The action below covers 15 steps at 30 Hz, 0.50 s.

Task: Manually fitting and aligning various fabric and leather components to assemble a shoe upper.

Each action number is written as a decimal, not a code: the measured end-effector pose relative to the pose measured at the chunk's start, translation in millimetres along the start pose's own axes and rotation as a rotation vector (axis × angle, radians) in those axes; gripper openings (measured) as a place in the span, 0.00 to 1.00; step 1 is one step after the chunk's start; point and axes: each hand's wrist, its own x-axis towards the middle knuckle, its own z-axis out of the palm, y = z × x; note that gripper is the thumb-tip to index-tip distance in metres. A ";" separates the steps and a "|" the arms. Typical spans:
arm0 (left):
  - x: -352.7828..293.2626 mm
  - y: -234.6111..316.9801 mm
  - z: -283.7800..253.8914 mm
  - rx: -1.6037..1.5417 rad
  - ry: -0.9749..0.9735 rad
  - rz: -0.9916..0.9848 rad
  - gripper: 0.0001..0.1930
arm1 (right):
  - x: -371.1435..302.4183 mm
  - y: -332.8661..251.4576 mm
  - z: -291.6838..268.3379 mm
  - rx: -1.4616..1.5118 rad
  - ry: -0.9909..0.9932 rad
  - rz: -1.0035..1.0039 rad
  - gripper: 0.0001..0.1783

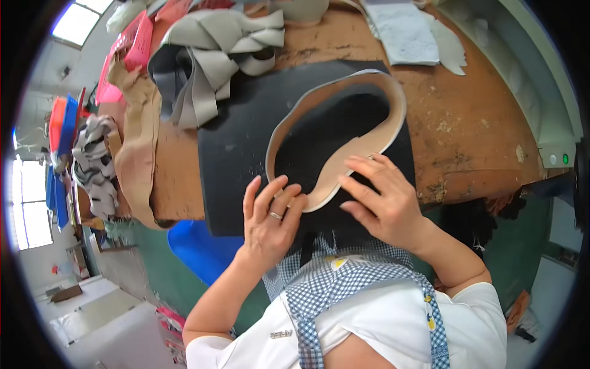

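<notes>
A long beige strip point(344, 161) with a white edge lies in a loop on a black mat point(236, 166) in front of me. Its far part stands on edge, while the near part turns flat toward me. My left hand point(270, 215), with a ring on one finger, is closed at the near end of the strip, thumb and fingertips on it. To the right, my right hand point(384, 200) rests bent fingertips on the strip's white edge. The thumb of that hand is held apart from its fingers, off the strip.
Grey strips point(212, 46) are heaped at the mat's far left corner, near a pink basket point(132, 43). Beige material point(136, 160) hangs over the left table edge. A white slab point(402, 34) lies far right on the worn wooden table point(467, 129). Below the left edge is a blue object point(200, 249).
</notes>
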 end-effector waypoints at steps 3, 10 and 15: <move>20.7 -4.8 4.8 -0.051 0.027 0.085 0.17 | 17.7 15.7 -15.3 -0.132 0.177 0.032 0.19; 116.5 -16.7 -27.5 -0.308 0.121 0.043 0.26 | 62.9 72.7 -46.8 -0.264 0.389 0.197 0.23; 212.3 -43.6 32.0 -0.221 -0.062 -0.043 0.28 | 126.7 134.8 -16.1 -0.263 0.034 0.148 0.14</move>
